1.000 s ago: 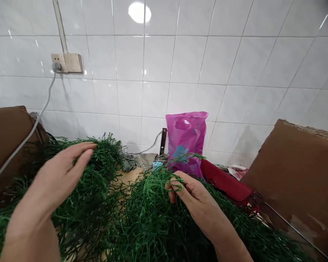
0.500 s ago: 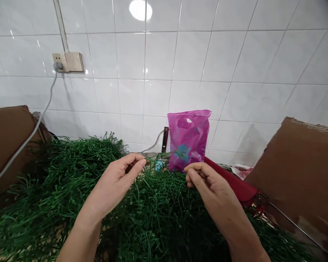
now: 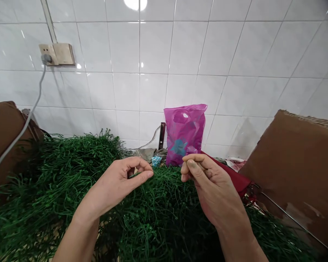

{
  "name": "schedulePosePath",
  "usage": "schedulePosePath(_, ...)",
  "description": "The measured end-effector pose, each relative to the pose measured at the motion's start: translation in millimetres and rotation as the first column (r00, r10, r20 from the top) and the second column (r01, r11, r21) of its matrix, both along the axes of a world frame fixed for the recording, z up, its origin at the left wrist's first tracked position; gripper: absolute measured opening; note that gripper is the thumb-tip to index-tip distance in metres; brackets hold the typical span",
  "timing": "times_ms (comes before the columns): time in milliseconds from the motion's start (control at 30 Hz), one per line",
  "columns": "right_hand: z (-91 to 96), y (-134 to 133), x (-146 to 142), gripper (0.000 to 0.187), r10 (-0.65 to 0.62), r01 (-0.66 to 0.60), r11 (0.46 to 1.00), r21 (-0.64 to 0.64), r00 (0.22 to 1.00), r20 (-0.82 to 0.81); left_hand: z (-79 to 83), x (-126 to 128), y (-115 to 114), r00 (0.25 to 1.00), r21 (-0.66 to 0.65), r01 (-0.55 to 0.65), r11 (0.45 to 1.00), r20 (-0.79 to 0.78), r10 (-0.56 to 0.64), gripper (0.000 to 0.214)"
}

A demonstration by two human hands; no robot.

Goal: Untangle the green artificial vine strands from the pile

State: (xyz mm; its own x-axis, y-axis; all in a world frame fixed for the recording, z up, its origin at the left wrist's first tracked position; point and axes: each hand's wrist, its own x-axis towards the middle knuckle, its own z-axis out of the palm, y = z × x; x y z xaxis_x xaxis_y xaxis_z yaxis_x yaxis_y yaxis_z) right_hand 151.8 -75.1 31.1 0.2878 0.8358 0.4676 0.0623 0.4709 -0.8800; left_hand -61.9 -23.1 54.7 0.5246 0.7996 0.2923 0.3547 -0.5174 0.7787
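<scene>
My left hand (image 3: 117, 182) is closed in a pinch, thumb and forefinger together, low over the green plastic stems (image 3: 150, 203). Whatever lies between its fingertips, if anything, is too small to make out. To the right, my right hand (image 3: 211, 182) also pinches with thumb against curled fingers, in front of a purple plastic bag (image 3: 187, 127) with a blue shape on it. I cannot make out anything in that pinch either. Thin green stems with branching tips spread thickly beneath and around both hands.
Cardboard boxes stand at the left (image 3: 2, 134) and right (image 3: 295, 160). A red item (image 3: 235, 178) lies beside my right hand, near a thin metal rod (image 3: 295, 220). Behind are a small blue-patterned bundle (image 3: 156, 161), a tiled wall and a wall socket (image 3: 47, 54) with a grey cable.
The view has shifted slightly, so the background sits higher and more to the left. My left hand has dropped a little. A thin green stem near its fingertips is no longer clearly seen.
</scene>
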Motion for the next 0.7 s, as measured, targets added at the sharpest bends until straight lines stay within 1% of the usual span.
schedulePosePath(33, 0.0, 0, 0, 0.020, 0.016, -0.016, 1.000, -0.002, 1.000, -0.019, -0.2, 0, 1, 1.000, 0.006, -0.007, 1.000, -0.002, 0.007, 0.027)
schedulePosePath(100, 0.2, -1, -1, 0.024, 0.023, -0.022, 1.000, -0.009, 1.000, 0.020, -0.7, 0, 2, 1.000, 0.004, -0.019, 1.000, 0.017, 0.019, 0.025)
schedulePosePath(133, 0.5, -2, -1, 0.026, 0.005, -0.005, 1.000, -0.007, 0.998, 0.066, -0.9, 0, 2, 0.999, 0.000, -0.022, 1.000, 0.034, 0.022, 0.025)
schedulePosePath(200, 2.1, -5, -1, 0.028, -0.068, 0.069, 0.998, 0.002, 0.977, 0.201, -1.0, 0, 1, 0.998, -0.001, -0.031, 1.000, 0.062, 0.031, 0.025)
schedulePosePath(267, 4.6, -8, -2, 0.022, -0.153, 0.148, 0.988, 0.042, 0.920, 0.360, -0.7, 0, -1, 0.995, 0.021, -0.055, 0.998, 0.082, 0.053, 0.024)
schedulePosePath(300, 5.8, -9, -3, 0.018, -0.179, 0.165, 0.984, 0.070, 0.884, 0.432, -0.5, 0, -1, 0.994, 0.036, -0.067, 0.997, 0.089, 0.063, 0.024)
schedulePosePath(367, 7.1, -11, -5, 0.013, -0.182, 0.142, 0.983, 0.115, 0.818, 0.545, -0.2, 0, -2, 0.992, 0.060, -0.083, 0.995, 0.103, 0.077, 0.022)
schedulePosePath(400, 6.9, -12, -7, 0.012, -0.172, 0.120, 0.985, 0.127, 0.798, 0.578, -0.1, 0, -2, 0.991, 0.065, -0.086, 0.994, 0.108, 0.079, 0.022)
schedulePosePath(467, 5.4, -12, -10, 0.012, -0.153, 0.100, 0.988, 0.121, 0.782, 0.604, -0.1, 1, -2, 0.990, 0.066, -0.085, 0.994, 0.114, 0.077, 0.023)
schedulePosePath(533, 3.4, -11, -12, 0.014, -0.148, 0.116, 0.989, 0.092, 0.795, 0.589, -0.3, 1, 0, 0.993, 0.066, -0.073, 0.995, 0.100, 0.066, 0.024)
schedulePosePath(600, 2.2, -10, -13, 0.016, -0.119, 0.117, 0.992, 0.038, 0.826, 0.551, -0.3, 0, 1, 0.998, 0.074, -0.032, 0.997, 0.054, 0.028, 0.024)
schedulePosePath(700, 0.6, -8, -10, 0.020, 0.005, 0.025, 0.998, -0.062, 0.893, 0.450, 0.8, -2, 1, 0.998, 0.096, 0.054, 0.994, -0.029, -0.052, 0.023)
